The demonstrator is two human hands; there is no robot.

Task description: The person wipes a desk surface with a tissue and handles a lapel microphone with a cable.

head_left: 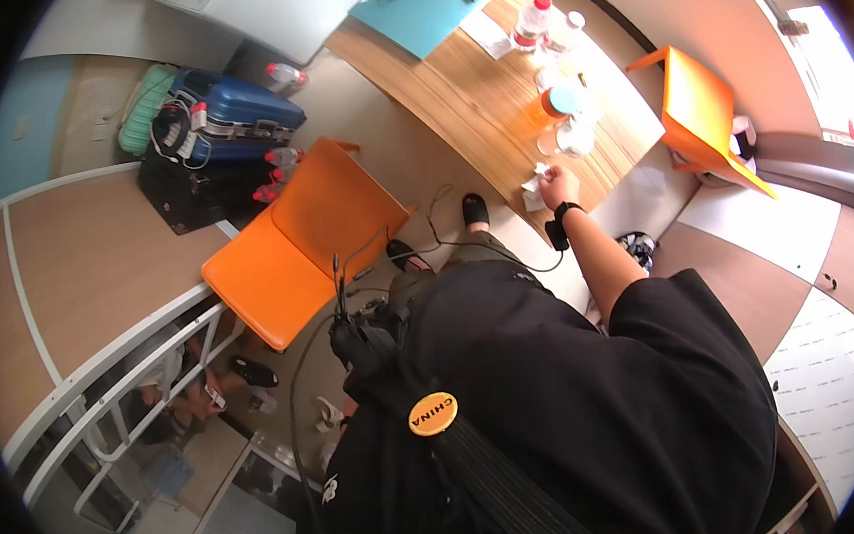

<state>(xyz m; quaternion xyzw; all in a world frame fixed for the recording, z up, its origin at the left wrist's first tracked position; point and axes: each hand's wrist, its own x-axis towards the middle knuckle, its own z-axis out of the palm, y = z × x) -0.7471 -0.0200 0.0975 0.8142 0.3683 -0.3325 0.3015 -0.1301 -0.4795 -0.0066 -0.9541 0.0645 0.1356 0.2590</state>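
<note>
My right hand [559,187], with a black band at the wrist, is at the near corner of the wooden table [454,94]. Its fingers are closed on a crumpled white tissue [535,196]. Just beyond it stand a clear cup [550,144] and an orange bottle with a teal lid [540,110]. Of my left hand, at most a sliver of skin [349,410] shows past my black shirt, beside a small white thing [329,411]; its fingers are hidden.
Orange chairs stand left [290,243] and right [700,105] of the table. A red-capped bottle [531,24] and a teal mat [427,11] are farther back. Left are a blue suitcase [234,106], a white bed rail [117,402] and a seated person's hand with a phone [216,397]. Cables [435,236] hang before me.
</note>
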